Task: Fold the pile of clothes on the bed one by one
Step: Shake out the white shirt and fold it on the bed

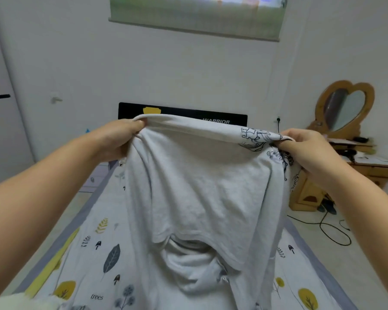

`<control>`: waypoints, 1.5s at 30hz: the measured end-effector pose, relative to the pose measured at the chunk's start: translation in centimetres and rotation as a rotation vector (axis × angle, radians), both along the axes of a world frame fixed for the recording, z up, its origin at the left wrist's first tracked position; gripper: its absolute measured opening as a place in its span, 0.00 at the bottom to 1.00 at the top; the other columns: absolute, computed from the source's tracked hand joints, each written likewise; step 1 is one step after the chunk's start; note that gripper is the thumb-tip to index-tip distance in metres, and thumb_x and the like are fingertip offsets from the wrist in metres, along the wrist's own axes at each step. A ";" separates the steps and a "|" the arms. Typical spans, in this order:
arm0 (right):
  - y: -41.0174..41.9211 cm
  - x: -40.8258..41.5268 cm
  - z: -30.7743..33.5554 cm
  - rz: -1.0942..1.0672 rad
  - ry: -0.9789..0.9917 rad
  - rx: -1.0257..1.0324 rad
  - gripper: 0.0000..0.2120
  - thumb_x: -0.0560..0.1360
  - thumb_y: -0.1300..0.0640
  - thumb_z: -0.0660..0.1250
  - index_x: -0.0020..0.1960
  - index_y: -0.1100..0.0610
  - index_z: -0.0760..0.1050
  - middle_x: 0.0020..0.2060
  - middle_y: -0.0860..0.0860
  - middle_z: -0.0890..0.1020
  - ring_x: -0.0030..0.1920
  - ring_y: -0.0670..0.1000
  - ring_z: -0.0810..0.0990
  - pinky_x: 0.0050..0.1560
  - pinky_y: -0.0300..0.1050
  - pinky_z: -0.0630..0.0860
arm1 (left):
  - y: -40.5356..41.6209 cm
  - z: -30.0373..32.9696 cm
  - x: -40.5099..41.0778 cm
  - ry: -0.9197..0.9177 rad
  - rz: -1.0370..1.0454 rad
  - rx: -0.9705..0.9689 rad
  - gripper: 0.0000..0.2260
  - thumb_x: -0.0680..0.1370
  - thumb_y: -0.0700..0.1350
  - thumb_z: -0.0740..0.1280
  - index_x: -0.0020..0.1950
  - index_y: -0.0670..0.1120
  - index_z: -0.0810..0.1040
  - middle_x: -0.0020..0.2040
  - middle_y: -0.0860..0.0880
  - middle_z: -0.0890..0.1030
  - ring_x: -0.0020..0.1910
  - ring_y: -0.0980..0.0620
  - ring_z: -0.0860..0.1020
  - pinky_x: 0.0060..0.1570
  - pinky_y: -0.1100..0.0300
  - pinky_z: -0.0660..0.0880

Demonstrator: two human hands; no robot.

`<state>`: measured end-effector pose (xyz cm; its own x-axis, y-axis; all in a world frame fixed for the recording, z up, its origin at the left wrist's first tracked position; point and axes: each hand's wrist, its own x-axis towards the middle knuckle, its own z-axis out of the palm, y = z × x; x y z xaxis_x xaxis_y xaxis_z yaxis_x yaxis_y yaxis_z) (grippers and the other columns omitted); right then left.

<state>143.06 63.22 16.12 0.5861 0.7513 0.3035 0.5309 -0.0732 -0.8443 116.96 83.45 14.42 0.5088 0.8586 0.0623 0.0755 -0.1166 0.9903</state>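
Grey T-shirt [202,186] hangs raised above the bed [81,260], stretched by its top edge between both hands. Left hand [119,137] has its fingers clamped on one corner; right hand [305,146] pinches the printed corner. Its lower part drapes onto the leaf-patterned sheet. A heart-shaped mirror [345,108] stands on the right.
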 end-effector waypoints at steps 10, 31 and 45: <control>1.4 -4.4 -7.6 0.503 0.149 -0.385 0.15 0.76 0.51 0.64 0.62 0.49 0.69 0.52 0.52 0.80 0.47 0.46 0.80 0.48 0.44 0.79 | -2.5 1.2 3.1 -0.437 -0.345 -0.245 0.20 0.82 0.45 0.52 0.46 0.37 0.81 0.47 0.41 0.82 0.45 0.49 0.83 0.43 0.58 0.80; 6.8 -8.7 -3.0 0.362 0.126 0.059 0.08 0.73 0.56 0.65 0.40 0.60 0.77 0.35 0.54 0.79 0.37 0.50 0.76 0.39 0.45 0.70 | -0.3 -3.6 -1.9 0.022 -0.334 -0.023 0.20 0.60 0.43 0.62 0.51 0.39 0.75 0.36 0.39 0.78 0.34 0.43 0.77 0.35 0.60 0.77; 5.3 -7.2 -5.5 0.288 0.035 -0.080 0.01 0.71 0.60 0.68 0.42 0.58 0.77 0.34 0.51 0.77 0.34 0.47 0.74 0.36 0.40 0.71 | -4.7 -3.8 4.4 -0.123 -0.301 0.062 0.10 0.79 0.43 0.63 0.59 0.50 0.76 0.53 0.48 0.83 0.54 0.50 0.81 0.54 0.51 0.77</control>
